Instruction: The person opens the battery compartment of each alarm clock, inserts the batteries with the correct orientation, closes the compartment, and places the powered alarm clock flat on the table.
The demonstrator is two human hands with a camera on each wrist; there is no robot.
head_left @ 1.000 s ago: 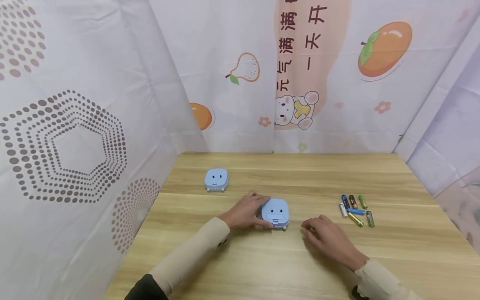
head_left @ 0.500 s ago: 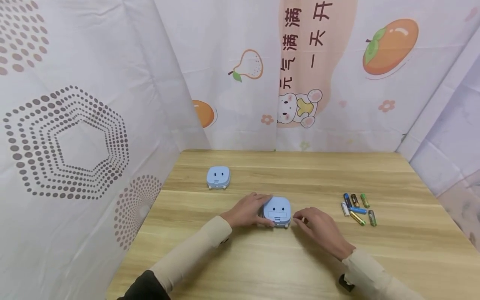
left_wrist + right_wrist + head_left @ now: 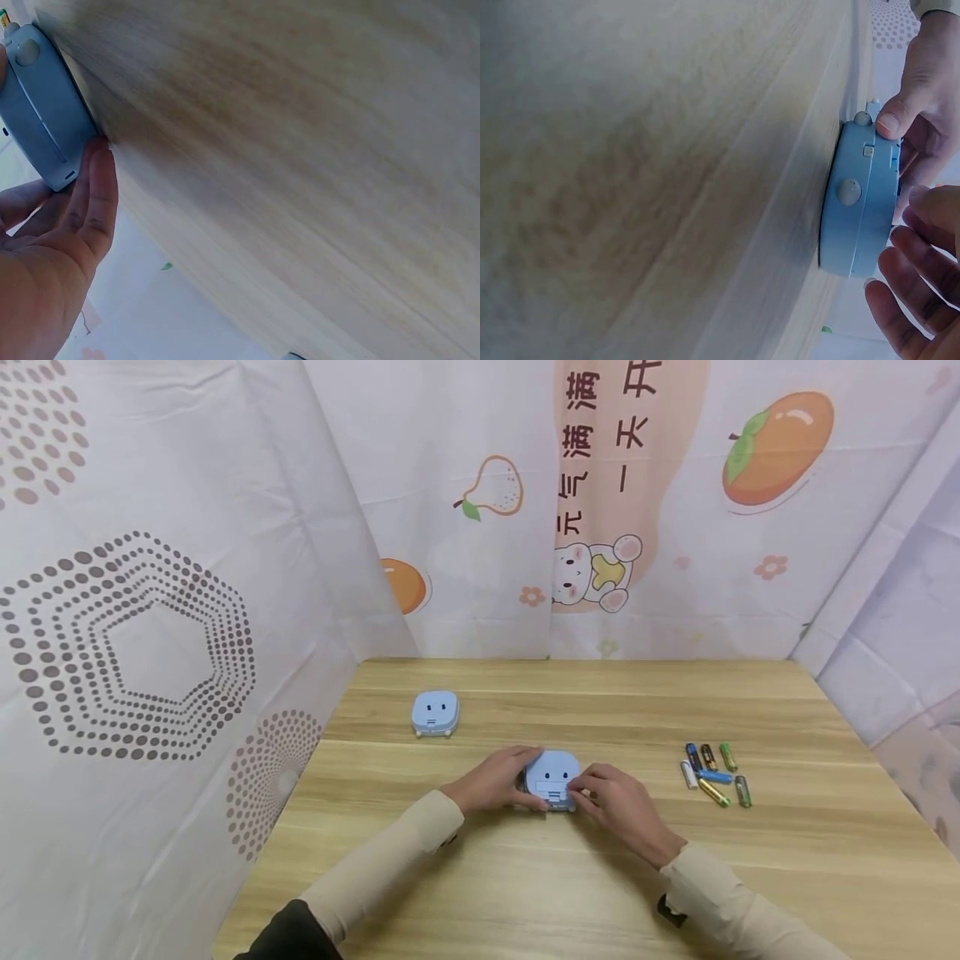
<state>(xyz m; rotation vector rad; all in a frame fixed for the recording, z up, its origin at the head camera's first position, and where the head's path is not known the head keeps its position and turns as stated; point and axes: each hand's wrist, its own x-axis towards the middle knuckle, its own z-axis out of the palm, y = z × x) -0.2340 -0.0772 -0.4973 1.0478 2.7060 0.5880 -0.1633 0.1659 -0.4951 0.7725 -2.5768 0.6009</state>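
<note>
A light-blue rounded-square device (image 3: 551,770) lies on the table, with two black eye-like marks, a panel outline and a small latch on its top. My left hand (image 3: 495,783) grips its left side, thumb at the near edge and fingers round the far side; the left wrist view shows fingertips low against its wall. Over its near right corner is my right hand (image 3: 618,802), thumb and index at the panel's right end. The right wrist view has the right fingers (image 3: 922,289) loosely bent beside the device (image 3: 859,202); whether they touch it I cannot tell.
A second matching blue device (image 3: 435,712) stands at the back left. Several loose small batteries (image 3: 714,776) in mixed colours lie clustered on the right of the wooden table (image 3: 787,860). White printed curtains (image 3: 465,593) hang behind and at the sides.
My right hand has moved left, from bare table right of the device to over its near right corner. The left hand has kept its grip; device and batteries have stayed put.
</note>
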